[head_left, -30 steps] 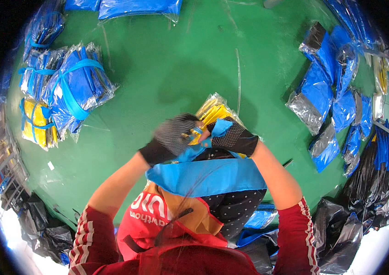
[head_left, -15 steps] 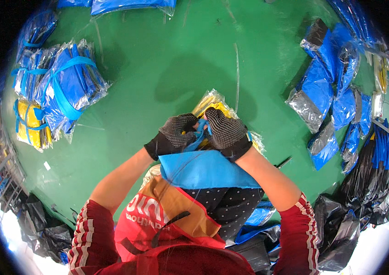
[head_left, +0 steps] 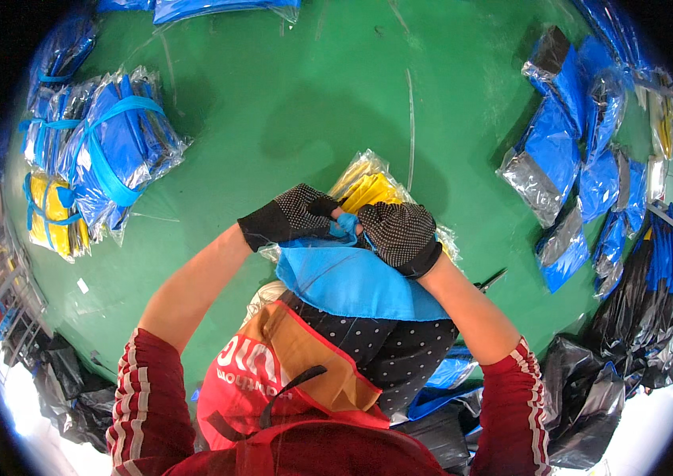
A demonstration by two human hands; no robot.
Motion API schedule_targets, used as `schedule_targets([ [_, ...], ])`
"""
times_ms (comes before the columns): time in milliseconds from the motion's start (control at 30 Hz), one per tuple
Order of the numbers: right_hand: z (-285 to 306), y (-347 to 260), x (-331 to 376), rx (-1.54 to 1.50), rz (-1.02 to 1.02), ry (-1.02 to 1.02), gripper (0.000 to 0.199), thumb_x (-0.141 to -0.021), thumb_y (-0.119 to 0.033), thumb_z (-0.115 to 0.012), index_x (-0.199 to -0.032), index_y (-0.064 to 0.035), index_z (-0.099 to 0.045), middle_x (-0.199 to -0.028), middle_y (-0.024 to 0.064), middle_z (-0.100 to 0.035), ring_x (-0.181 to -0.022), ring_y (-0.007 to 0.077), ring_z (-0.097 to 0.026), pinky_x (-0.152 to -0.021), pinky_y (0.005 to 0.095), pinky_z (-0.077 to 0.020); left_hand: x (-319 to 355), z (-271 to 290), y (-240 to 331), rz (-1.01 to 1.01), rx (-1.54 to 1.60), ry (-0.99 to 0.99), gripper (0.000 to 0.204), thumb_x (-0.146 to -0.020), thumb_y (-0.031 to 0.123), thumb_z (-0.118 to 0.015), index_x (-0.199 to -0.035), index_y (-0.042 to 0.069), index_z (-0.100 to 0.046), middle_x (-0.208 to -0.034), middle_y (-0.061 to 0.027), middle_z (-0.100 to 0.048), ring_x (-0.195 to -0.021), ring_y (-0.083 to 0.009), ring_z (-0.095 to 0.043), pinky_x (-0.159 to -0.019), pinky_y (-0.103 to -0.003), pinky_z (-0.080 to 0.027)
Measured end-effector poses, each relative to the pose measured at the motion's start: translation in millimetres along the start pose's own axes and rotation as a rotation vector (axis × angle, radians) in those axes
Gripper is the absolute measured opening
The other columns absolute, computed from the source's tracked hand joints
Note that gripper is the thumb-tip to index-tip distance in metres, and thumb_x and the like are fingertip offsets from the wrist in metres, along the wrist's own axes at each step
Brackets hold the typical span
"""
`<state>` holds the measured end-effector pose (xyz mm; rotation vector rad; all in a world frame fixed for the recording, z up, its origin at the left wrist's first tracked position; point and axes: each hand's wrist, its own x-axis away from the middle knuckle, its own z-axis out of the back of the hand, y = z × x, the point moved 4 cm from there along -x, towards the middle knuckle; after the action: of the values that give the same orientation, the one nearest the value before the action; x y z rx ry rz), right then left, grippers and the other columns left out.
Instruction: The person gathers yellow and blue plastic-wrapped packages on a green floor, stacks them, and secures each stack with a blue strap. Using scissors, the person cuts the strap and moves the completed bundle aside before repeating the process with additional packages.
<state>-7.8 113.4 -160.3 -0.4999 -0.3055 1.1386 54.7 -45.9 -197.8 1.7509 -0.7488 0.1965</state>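
A bundle of yellow packets in clear plastic [head_left: 370,189] lies just beyond my hands, partly hidden by them. Both hands wear black gloves with pale dots. My left hand [head_left: 293,216] is closed on a light blue cloth strip [head_left: 344,228], pulled tight between the two hands. Against the bundle's near side, my right hand [head_left: 401,236] curls its fingers round the same strip. Whether the strip is knotted there is hidden by the fingers. A wider light blue cloth [head_left: 360,282] spreads below my hands, over my dotted trousers.
On the green floor [head_left: 225,159] at left lie blue packets [head_left: 126,139] and a yellow bundle [head_left: 55,210], bound with blue strips. Loose blue and grey packets [head_left: 547,163] lie at right. Scissors-like dark handles [head_left: 492,279] show beside my right forearm. Black plastic [head_left: 582,389] sits lower right.
My left hand has moved left and slightly up, drawing the strip out. My right hand has turned and come a little lower. More of the yellow bundle shows.
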Motion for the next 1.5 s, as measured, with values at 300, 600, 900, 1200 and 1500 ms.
schedule_targets([
  [300,4,0,2,-0.036,-0.047,0.002,0.015,-0.079,-0.023,-0.055,-0.087,-0.0123,-0.062,-0.068,0.0086,-0.06,-0.058,0.0258,-0.06,-0.049,0.0403,-0.0473,26,-29,40,-0.182,-1.388,0.375,0.018,-0.079,0.023,-0.057,-0.086,0.008,-0.063,-0.082,-0.0128,-0.061,-0.076,-0.0297,-0.061,-0.066,-0.041,-0.05],
  [600,9,-4,-1,-0.121,-0.089,-0.07,0.016,-0.078,-0.019,-0.056,-0.089,-0.0095,-0.062,-0.079,0.0098,-0.064,-0.066,0.0284,-0.062,-0.058,0.04,-0.0492,11,-6,27,-0.188,-0.647,0.261,0.018,-0.075,0.018,-0.064,-0.084,0.003,-0.061,-0.082,-0.0134,-0.059,-0.07,-0.0305,-0.059,-0.062,-0.036,-0.05],
  [900,8,-3,-3,-0.141,-0.134,-0.161,0.02,-0.083,-0.024,-0.054,-0.093,-0.0105,-0.063,-0.079,0.0125,-0.063,-0.068,0.0288,-0.063,-0.058,0.0404,-0.0501,8,-9,39,-0.148,-0.411,0.277,0.033,-0.075,0.018,-0.063,-0.105,0.003,-0.06,-0.099,-0.0136,-0.063,-0.096,-0.0229,-0.06,-0.083,-0.031,-0.047],
  [1200,10,3,-8,-0.606,-0.241,0.047,0.018,-0.084,-0.025,-0.053,-0.081,-0.0088,-0.062,-0.073,0.0113,-0.062,-0.067,0.0286,-0.061,-0.063,0.0406,-0.05,23,1,0,0.136,0.075,0.049,0.043,-0.078,0.031,-0.068,-0.105,-0.001,-0.059,-0.094,-0.0049,-0.062,-0.083,-0.0117,-0.055,-0.077,-0.028,-0.047],
  [1500,22,9,17,-0.24,0.077,-0.186,0.022,-0.086,-0.022,-0.049,-0.1,-0.0137,-0.064,-0.085,0.0101,-0.066,-0.07,0.0273,-0.065,-0.061,0.0392,-0.0535,10,26,-1,0.13,-0.912,0.057,0.035,-0.077,0.028,-0.067,-0.096,0.0,-0.062,-0.088,-0.0161,-0.061,-0.084,-0.0338,-0.058,-0.077,-0.041,-0.047],
])
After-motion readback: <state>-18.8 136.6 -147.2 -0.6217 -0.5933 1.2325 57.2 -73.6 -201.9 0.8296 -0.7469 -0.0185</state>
